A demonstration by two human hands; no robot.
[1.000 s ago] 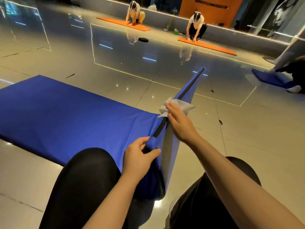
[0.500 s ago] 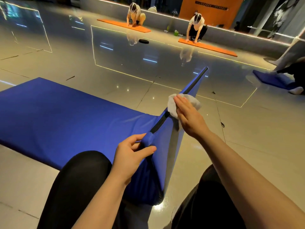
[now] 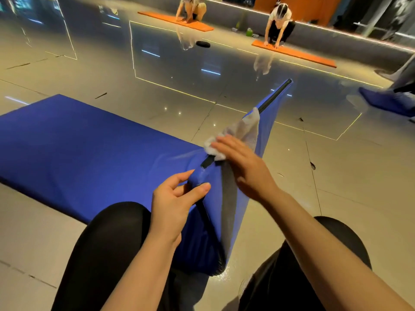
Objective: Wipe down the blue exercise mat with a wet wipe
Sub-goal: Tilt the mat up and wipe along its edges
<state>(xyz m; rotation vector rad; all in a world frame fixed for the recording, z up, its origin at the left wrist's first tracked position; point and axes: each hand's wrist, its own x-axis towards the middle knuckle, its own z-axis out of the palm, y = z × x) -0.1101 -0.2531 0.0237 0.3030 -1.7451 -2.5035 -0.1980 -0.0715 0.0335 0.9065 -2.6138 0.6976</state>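
My left hand (image 3: pixel 177 198) is pinching the blue mat's (image 3: pixel 74 147) raised edge; just beyond, my right hand (image 3: pixel 244 167) is pressing the wet wipe (image 3: pixel 242 131) under nearly straight fingers.

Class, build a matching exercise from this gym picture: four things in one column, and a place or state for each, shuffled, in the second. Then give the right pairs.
Column one:
1. left hand
2. wet wipe
3. orange mats
4. blue exercise mat

Column two:
A. flat on the floor by the far wall
B. pinches the mat's raised near corner
C. one edge lifted, the rest flat on the floor
D. draped on the raised edge under the right hand

Pairs: 1-B, 2-D, 3-A, 4-C
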